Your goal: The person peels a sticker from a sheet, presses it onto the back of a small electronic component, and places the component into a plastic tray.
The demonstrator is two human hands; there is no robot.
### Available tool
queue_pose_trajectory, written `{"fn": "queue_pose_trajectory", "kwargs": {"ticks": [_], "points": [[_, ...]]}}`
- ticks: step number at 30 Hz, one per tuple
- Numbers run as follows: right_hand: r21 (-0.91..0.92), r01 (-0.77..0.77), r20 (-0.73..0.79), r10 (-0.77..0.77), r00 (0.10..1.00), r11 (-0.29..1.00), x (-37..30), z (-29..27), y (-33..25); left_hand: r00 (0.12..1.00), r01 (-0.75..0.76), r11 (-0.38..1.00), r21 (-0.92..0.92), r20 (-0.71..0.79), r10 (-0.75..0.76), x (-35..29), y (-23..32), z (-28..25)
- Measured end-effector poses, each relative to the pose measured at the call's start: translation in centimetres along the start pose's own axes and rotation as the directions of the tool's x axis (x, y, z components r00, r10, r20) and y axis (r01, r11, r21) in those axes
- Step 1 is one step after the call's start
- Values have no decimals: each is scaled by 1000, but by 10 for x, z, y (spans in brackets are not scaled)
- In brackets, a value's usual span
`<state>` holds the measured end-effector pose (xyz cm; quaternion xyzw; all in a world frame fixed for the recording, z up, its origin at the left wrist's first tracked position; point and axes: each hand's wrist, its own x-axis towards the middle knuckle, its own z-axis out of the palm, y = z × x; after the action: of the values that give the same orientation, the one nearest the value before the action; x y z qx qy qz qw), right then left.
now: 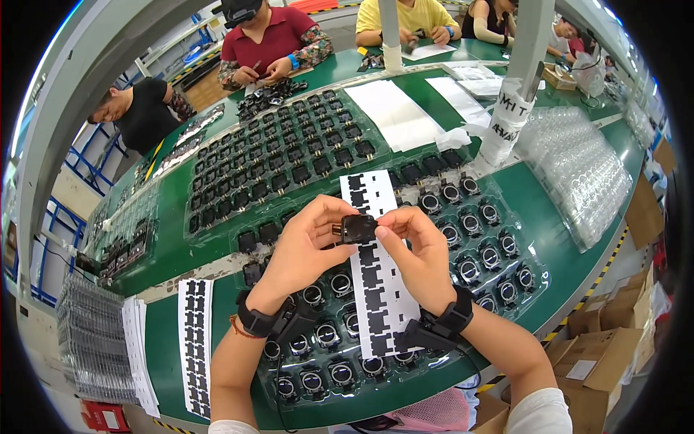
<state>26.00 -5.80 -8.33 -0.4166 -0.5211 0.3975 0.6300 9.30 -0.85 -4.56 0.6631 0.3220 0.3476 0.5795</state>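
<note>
Between my two hands is a small black square part [358, 229] with rounded corners, held above the work table. My left hand [312, 235] grips its left side, thumb below and fingers curled behind. The thumb and forefinger of my right hand [418, 244] pinch its right edge. Directly beneath lies a white sheet of black die-cut stickers [374, 300], with bare patches along its right side. That sheet rests across a clear plastic tray [531, 242] of black parts with round silver-rimmed faces. Both my wrists wear black straps with small devices on them.
Beyond lies another clear tray of black square parts [278, 155]. A second sticker sheet [195, 347] and stacked clear trays [94, 340] are at left. White paper [394, 112], a taped post [506, 119] and bubble-like clear trays [575, 170] stand right. Several people work across the table.
</note>
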Motion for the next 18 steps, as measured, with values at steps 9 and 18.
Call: {"fn": "queue_pose_trajectory", "kwargs": {"ticks": [9, 18], "points": [[-77, -82, 32, 85, 996, 994, -1, -2, -3, 1000, 8, 999, 32, -19, -7, -2, 2, 4], [-116, -80, -8, 80, 997, 990, -1, -1, -5, 1000, -10, 997, 71, -19, 12, -3, 3, 4]]}}
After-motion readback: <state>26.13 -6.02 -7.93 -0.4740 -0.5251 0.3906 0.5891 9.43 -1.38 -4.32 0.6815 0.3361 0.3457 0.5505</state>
